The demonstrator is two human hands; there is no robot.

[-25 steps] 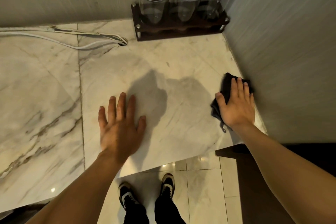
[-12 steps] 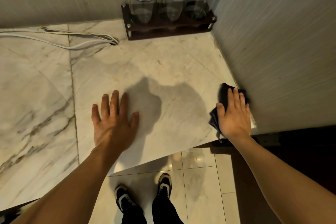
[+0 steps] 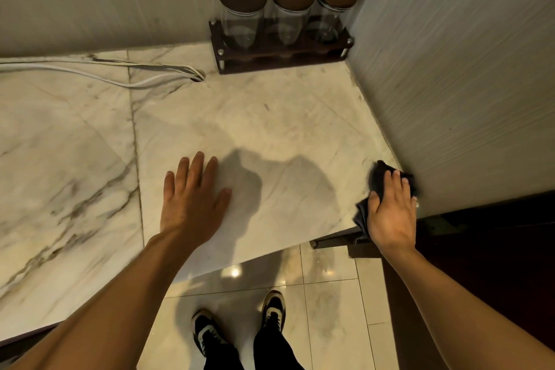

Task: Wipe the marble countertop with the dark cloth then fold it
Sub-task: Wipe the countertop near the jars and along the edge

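Note:
The white, grey-veined marble countertop (image 3: 270, 117) fills the middle of the head view. My right hand (image 3: 392, 212) presses flat on the dark cloth (image 3: 377, 179) at the counter's near right corner, against the side wall. Most of the cloth is hidden under the palm; its far end and left edge stick out, and part hangs over the counter edge. My left hand (image 3: 192, 201) lies flat on the marble with fingers spread, holding nothing, well left of the cloth.
Three glass jars with dark lids stand in a dark wooden rack (image 3: 282, 52) in the far corner. White cables (image 3: 120, 70) run along the back wall into a hole. Walls close the back and right sides. Tiled floor (image 3: 327, 309) and my shoes lie below the front edge.
My right hand has slid the cloth toward me along the right wall, reaching the front corner. My left hand stays flat on the marble.

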